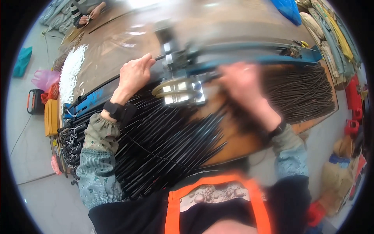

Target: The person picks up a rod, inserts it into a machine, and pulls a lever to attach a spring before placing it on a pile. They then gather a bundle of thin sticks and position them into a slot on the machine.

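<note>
My left hand (134,74) is closed, its fingers pressed together around a thin black rod (159,58) just left of the machine. The rod runs on to the left behind the hand. In the middle stands a small metal device (183,93) with bright plates, a spring and a yellowish ring (169,87). My right hand (243,82) is beside it on the right, smeared by motion, so its grip is unclear. Below the device lies a large bundle of long black rods (163,136), their ends fanned to the right.
A blue metal rail (269,60) crosses the table (230,144). A pile of dark brown rods (302,93) lies at the right. Small white pieces (72,72) are heaped at the far left. Another person's hands (91,16) work at the far edge. Stacked sacks (331,35) stand at the back right.
</note>
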A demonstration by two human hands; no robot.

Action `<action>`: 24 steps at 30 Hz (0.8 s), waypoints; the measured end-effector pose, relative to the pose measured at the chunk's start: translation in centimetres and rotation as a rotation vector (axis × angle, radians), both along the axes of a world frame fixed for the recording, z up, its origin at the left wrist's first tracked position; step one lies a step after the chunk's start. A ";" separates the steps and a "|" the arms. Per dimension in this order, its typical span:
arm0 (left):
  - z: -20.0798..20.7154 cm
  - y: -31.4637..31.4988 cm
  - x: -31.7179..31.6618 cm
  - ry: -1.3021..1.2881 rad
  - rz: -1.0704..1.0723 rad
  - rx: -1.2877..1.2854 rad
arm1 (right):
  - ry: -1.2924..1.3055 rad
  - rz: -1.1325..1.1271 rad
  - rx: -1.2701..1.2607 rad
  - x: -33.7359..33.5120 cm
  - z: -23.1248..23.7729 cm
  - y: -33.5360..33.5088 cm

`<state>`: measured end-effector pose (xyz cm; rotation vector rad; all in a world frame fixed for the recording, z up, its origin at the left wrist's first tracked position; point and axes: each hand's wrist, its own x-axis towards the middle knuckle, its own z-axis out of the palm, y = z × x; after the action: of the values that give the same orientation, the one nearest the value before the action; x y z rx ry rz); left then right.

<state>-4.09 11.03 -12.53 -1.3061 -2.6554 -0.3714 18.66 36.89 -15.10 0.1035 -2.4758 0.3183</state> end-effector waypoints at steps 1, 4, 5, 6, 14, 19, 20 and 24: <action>0.0 -0.1 0.2 -0.006 -0.009 0.003 | -0.018 0.040 -0.095 -0.1 -0.2 -0.4; -0.3 0.1 0.4 0.026 -0.002 0.034 | -0.069 0.092 -0.286 -0.6 -0.8 -1.1; -0.7 0.1 0.2 0.008 -0.020 0.037 | -0.051 0.134 -0.352 -0.9 -1.2 -1.0; -1.2 0.3 -0.3 0.059 -0.039 0.081 | -0.034 0.169 -0.417 -1.2 -1.7 -0.5; -2.0 -0.2 -2.2 0.346 -0.223 0.086 | -0.278 0.153 0.053 1.1 -0.3 1.9; -1.7 -5.0 -7.3 0.693 -0.263 0.045 | -0.418 0.334 0.294 12.4 -0.6 -2.7; -1.3 -5.9 -7.7 0.763 -0.279 0.031 | -0.370 0.325 0.308 13.2 -1.8 -2.7; 1.9 -6.2 0.8 0.808 -0.033 -0.271 | -0.201 0.373 0.276 12.7 -3.3 -2.7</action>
<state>-3.28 4.82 -10.66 -1.2130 -2.0266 0.4468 31.41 34.19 -18.43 0.6841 -2.6796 0.1433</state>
